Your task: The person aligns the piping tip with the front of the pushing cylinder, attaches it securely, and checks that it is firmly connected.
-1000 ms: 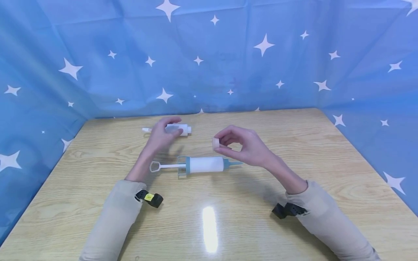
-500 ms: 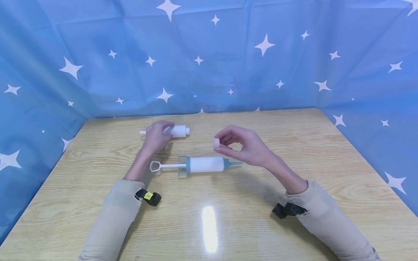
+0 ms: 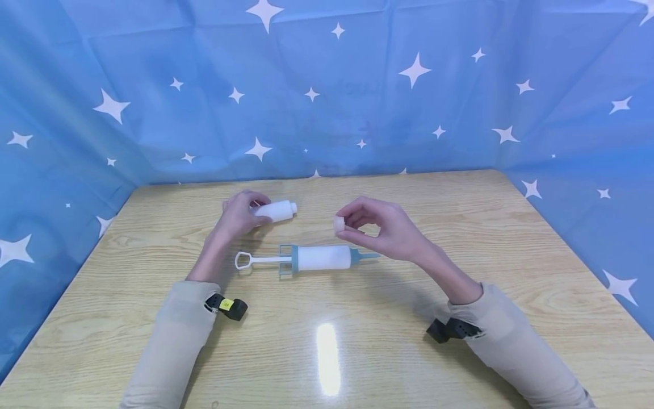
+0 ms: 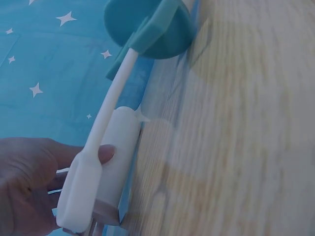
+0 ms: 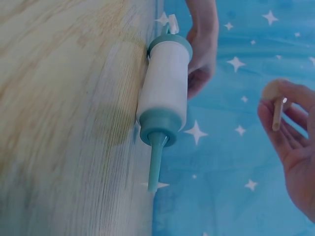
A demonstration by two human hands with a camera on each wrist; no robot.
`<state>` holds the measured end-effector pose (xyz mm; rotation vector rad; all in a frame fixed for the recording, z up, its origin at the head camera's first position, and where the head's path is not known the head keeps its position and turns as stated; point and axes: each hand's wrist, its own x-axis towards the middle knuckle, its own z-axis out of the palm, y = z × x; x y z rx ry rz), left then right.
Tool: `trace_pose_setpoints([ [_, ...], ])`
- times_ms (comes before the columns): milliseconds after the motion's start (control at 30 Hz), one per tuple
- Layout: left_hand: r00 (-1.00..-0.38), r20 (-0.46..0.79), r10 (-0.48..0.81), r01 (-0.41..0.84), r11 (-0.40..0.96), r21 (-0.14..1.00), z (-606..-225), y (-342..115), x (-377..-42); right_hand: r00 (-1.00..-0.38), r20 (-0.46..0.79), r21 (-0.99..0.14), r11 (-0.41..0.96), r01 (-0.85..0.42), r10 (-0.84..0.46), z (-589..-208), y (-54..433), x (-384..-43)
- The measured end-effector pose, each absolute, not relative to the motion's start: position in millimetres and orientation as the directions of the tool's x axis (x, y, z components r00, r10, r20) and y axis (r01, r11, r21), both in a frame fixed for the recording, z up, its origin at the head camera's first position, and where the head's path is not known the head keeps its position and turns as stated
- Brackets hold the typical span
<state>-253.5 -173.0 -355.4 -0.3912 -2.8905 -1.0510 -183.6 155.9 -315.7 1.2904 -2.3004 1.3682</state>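
My left hand [image 3: 240,215] grips a white cylindrical bottle [image 3: 277,211] with a narrow neck pointing right, thumb on the near side and fingers across the far side. In the left wrist view the bottle [image 4: 118,147] lies partly behind a white plunger handle. My right hand [image 3: 385,227] pinches a small pale round cap [image 3: 339,224] above the table. A short stem [image 5: 277,114] juts from the cap in the right wrist view. Between the hands, nearer me, lies a large syringe [image 3: 324,258] with a white barrel, teal nozzle and flange, and white loop-ended plunger. Neither hand touches it.
The wooden table [image 3: 286,346] carries a bright light reflection near its front. A blue star-patterned curtain [image 3: 327,113] hangs along the back and both sides. A wrist camera [image 3: 232,308] sits on the left sleeve, another camera [image 3: 444,330] on the right.
My left hand has closed around the bottle and turned it, its rear end shifting slightly toward me. The right hand with the cap and the large syringe stay put.
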Motion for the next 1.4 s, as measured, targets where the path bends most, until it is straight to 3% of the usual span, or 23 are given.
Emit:
trace_pose_setpoints([
  [367, -0.966, -0.003, 0.258, 0.190, 0.721, 0.667, -361.5, -179.0, -253.3, -0.618, 0.526, -0.636, 0.211, -0.742, -0.584, -318.9, 157.0, -186.3],
  [867, -0.954, 0.064, 0.291, 0.262, 0.717, 0.646, -352.0, -182.5, -246.0, -0.663, 0.492, -0.659, 0.256, -0.707, -0.565, -321.2, 161.3, -191.3],
  [1400, -0.902, 0.181, 0.392, 0.407, 0.635, 0.657, -319.4, -155.1, -221.8, -0.635, 0.541, -0.603, 0.272, -0.750, -0.551, -319.3, 164.4, -193.0],
])
